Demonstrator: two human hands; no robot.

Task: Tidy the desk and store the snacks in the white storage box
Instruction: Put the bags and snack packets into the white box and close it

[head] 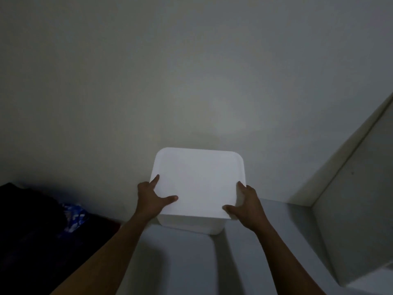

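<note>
Home rm, plain wall [191, 60], piled cloth [32, 220]

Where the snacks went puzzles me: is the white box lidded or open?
Shut: a flat lid covers the white box; left hand and right hand grip its near corners.

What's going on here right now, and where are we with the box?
A person holds the white storage box with both hands. Its lid is on, so the contents cannot be seen. The left hand grips the lid's left edge, thumb on top; the right hand grips the right edge likewise. The box is at the back of a grey surface, close to the wall. A dark cloth and a blue-patterned thing lie at the left. No snacks are in view.
</note>
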